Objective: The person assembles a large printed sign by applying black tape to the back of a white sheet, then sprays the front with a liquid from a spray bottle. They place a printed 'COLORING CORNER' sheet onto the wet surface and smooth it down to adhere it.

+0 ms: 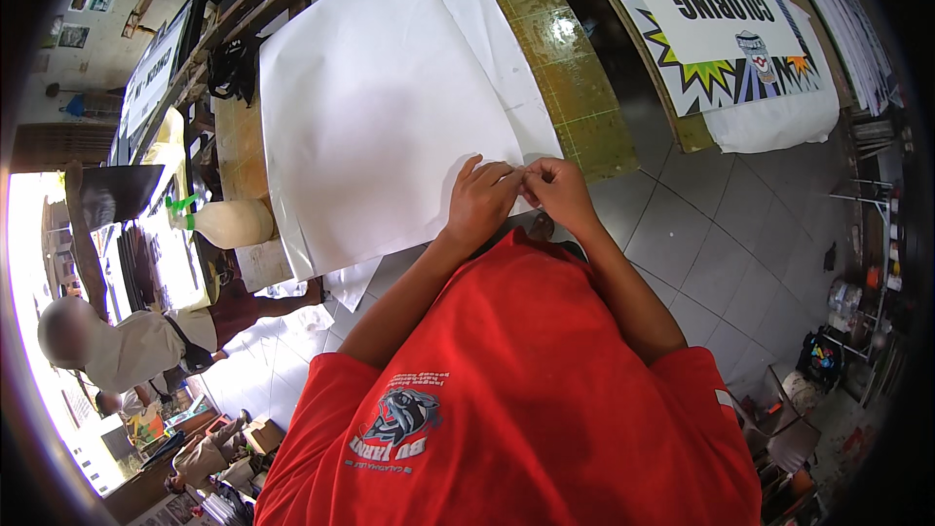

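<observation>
A: What are your hands doing?

B: Your left hand (482, 197) and right hand (557, 190) meet at the near corner of the big white sheet (375, 107). The fingers of both hands are closed, pinching that corner. I think you pinch it there to pull a thin layer apart.

A: Where does the sheet lie?

B: It lies flat on the counter (239, 141), at 11 o'clock from your hands. Flat keeps it smooth. Another white sheet (502, 49) peeks out under it at 12 o'clock, on the green cutting mat (575, 88).

A: And farther off?

B: A printed poster (716, 15) lies at 1 o'clock. A spray bottle (229, 222) lies at 9 o'clock.
</observation>
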Demonstrator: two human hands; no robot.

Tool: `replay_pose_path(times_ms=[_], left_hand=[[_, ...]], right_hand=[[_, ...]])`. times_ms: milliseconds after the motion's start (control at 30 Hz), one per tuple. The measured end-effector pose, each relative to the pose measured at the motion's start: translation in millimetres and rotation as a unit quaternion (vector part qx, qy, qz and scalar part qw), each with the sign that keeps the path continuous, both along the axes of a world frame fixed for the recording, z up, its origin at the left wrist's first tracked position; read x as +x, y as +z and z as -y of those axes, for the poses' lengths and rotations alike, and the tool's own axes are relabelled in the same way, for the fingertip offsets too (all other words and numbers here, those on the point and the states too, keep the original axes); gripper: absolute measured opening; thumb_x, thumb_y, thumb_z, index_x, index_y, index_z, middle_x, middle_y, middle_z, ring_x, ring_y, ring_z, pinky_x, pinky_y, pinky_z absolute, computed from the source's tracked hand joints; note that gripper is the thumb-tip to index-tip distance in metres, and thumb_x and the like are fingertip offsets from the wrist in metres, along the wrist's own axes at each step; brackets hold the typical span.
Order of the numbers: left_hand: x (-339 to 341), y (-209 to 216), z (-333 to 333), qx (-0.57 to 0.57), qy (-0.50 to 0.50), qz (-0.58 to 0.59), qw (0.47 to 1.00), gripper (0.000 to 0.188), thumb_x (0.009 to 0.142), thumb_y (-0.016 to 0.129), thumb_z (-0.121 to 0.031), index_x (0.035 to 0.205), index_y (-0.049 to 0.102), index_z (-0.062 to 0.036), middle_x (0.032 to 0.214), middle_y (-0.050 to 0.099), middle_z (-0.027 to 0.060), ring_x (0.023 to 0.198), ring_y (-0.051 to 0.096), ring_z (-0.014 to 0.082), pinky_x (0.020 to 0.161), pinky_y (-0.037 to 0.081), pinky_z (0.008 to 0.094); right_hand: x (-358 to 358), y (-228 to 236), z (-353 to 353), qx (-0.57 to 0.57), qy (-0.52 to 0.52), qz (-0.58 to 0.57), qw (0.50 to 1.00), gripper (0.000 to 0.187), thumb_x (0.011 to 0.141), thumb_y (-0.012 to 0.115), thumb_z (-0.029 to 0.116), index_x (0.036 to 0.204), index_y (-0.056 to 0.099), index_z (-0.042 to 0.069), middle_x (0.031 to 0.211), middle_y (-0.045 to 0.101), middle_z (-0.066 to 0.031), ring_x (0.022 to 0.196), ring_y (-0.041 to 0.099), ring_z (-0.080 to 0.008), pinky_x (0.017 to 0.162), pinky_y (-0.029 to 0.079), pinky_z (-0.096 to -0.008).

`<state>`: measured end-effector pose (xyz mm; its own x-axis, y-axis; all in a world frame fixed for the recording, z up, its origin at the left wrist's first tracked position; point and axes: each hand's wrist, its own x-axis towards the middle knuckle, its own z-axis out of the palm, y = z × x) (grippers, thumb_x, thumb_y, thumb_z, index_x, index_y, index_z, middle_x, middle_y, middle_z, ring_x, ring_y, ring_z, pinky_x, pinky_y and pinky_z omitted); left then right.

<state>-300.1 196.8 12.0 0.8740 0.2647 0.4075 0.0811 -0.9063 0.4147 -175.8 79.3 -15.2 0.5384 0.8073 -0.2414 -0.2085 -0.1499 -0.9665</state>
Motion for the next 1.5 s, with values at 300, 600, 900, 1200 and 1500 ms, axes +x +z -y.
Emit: replay_pose_path(times_ms=[300,600,900,1200,1500], left_hand=[[-2.0,-1.7,1.7,-0.050,0.007,0.010,0.999,0.019,0.082,0.065,-0.006,0.101,0.070,-0.0078,0.100,0.070,0.0070,0.092,0.067,0.0259,0.098,0.046,0.0490],[-0.9,-5.2,2.6,-0.029,0.017,0.021,0.999,0.017,0.084,0.068,-0.008,0.100,0.070,-0.0103,0.097,0.070,0.0029,0.090,0.067,0.0223,0.096,0.047,0.0485],[-1.7,-2.9,3.5,-0.029,0.019,0.017,0.999,0.018,0.084,0.068,-0.009,0.101,0.070,-0.0106,0.098,0.070,0.0027,0.091,0.067,0.0216,0.097,0.046,0.0476],[-1.6,-5.7,5.3,-0.050,0.028,0.023,0.998,0.016,0.084,0.066,-0.008,0.099,0.070,-0.0103,0.098,0.071,0.0042,0.092,0.068,0.0221,0.099,0.046,0.0468],[-1.1,-6.8,3.6,-0.078,0.026,0.023,0.996,0.014,0.083,0.068,-0.008,0.097,0.070,-0.0104,0.093,0.071,0.0047,0.088,0.067,0.0232,0.099,0.045,0.0468]], right_hand=[[-0.6,-1.4,-0.3,0.013,-0.004,-0.006,1.000,0.011,0.087,0.061,0.002,0.079,0.067,-0.002,0.062,0.062,-0.0019,0.052,0.052,-0.0051,0.047,0.039,-0.0229],[-0.3,2.8,1.4,0.013,0.000,-0.024,1.000,0.012,0.090,0.059,0.001,0.080,0.065,-0.002,0.065,0.063,-0.0026,0.053,0.053,-0.0059,0.048,0.040,-0.0231],[0.4,2.0,0.4,0.035,-0.003,-0.046,0.998,0.013,0.090,0.058,0.000,0.079,0.063,-0.002,0.065,0.062,-0.0030,0.054,0.054,-0.0067,0.048,0.041,-0.0232],[0.9,0.7,0.4,0.025,-0.007,-0.028,0.999,0.013,0.088,0.060,0.001,0.076,0.063,-0.002,0.064,0.062,-0.0023,0.053,0.054,-0.0060,0.047,0.040,-0.0229],[0.2,-3.2,0.2,0.019,-0.014,-0.034,0.999,0.013,0.089,0.060,0.001,0.077,0.063,-0.002,0.063,0.061,-0.0020,0.053,0.053,-0.0063,0.048,0.040,-0.0235]])
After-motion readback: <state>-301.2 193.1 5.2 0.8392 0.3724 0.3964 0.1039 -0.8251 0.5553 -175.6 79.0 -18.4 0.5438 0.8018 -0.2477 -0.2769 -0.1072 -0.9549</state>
